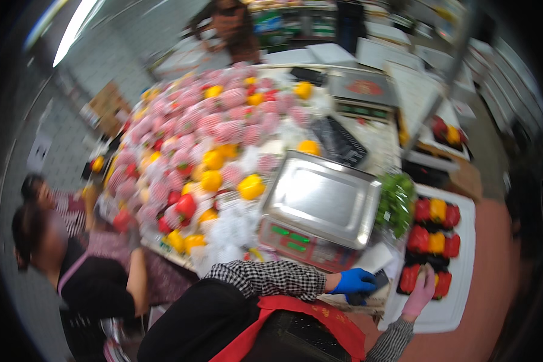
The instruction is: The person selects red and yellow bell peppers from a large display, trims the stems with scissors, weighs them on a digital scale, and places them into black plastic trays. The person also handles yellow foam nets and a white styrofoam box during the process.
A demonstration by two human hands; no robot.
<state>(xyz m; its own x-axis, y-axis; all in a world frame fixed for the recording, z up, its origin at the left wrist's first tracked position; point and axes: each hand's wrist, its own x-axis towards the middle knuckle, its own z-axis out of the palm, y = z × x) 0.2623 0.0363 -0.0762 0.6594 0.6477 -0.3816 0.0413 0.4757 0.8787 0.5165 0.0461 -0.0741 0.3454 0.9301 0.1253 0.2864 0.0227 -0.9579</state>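
My left hand [354, 281], in a blue glove, is at the table edge below the scale, over a dark object [380, 280]; blur hides whether it grips it. Gloved in pink, my right hand [421, 289] reaches over a pack of red and yellow bell peppers [408, 278] at the near part of a white foam tray [464, 271]; its grip is unclear. Two more packs of red and yellow peppers [436, 244] lie farther up that tray. A digital scale with a bare steel pan [323, 199] stands in front of me.
A heap of peppers in pink foam nets [181, 135] covers the table's left. Bagged green leaves [394, 203] sit beside the scale. Black trays [341, 142] and a second scale [362, 88] are farther back. A metal pole [443, 86] rises at right. Co-workers [95, 267] stand at left.
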